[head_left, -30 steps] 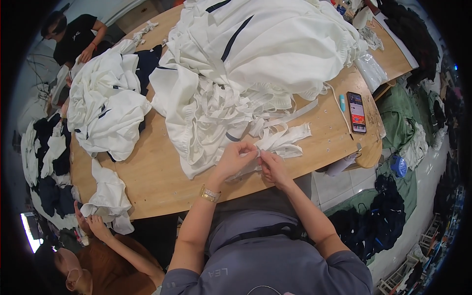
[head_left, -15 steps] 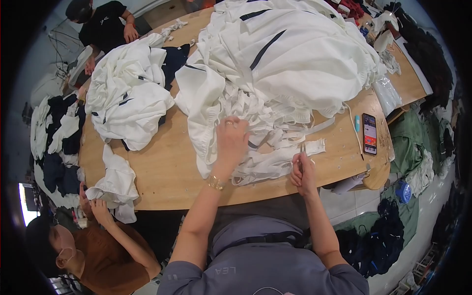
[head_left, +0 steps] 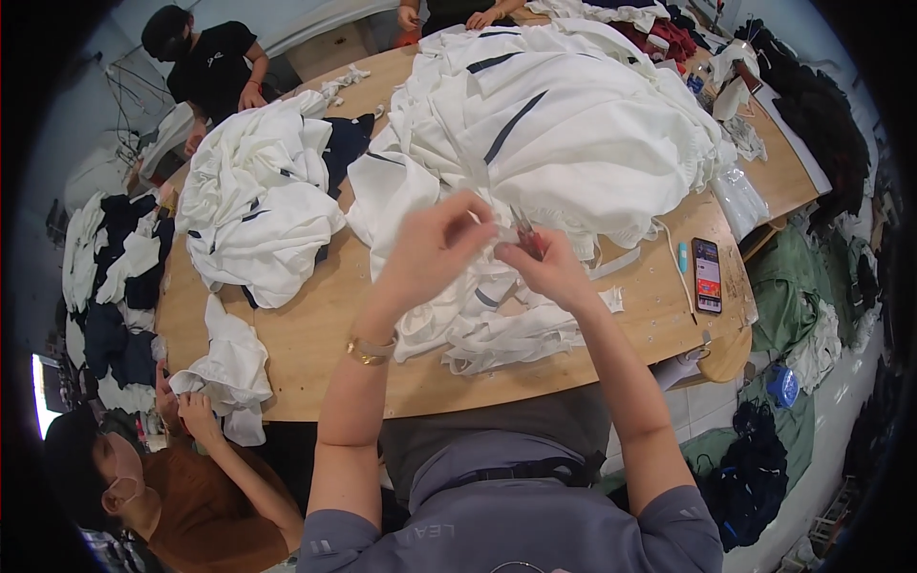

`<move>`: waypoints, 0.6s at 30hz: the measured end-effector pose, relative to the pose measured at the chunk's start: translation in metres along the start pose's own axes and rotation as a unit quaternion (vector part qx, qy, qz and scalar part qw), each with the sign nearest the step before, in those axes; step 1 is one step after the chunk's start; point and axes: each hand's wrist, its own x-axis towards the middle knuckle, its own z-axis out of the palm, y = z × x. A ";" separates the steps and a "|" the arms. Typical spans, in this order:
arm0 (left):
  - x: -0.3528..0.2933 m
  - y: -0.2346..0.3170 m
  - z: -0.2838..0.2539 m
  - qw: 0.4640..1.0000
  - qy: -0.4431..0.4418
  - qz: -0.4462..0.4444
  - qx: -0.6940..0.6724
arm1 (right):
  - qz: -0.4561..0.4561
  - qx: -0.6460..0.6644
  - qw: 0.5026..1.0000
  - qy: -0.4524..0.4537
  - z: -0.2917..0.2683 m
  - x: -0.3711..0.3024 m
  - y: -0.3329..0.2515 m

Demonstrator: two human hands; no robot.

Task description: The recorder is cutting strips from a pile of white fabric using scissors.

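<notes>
Hands raised above table: left hand pinching white strip; right hand gripping small red snips.

A phone lies on the wooden table beside a blue pen; dark clothes are heaped on the floor at left, green ones at right

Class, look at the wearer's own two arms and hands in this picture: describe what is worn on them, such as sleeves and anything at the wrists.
Both forearms are bare, coming up from short grey sleeves of a grey top. The left hand has a gold-coloured bracelet or watch at its wrist. The right hand shows nothing at the wrist. No gloves on either hand.
</notes>
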 end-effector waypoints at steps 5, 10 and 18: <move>-0.017 0.014 -0.050 0.977 0.189 0.094 -0.018 | 0.019 0.130 0.991 0.005 -0.028 -0.009 -0.017; -0.053 0.029 -0.075 0.978 0.195 0.071 0.024 | -0.006 0.127 0.992 -0.008 -0.056 -0.031 -0.026; -0.091 0.004 -0.068 0.982 0.084 -0.086 0.146 | 0.038 0.097 0.994 0.019 -0.068 -0.057 -0.019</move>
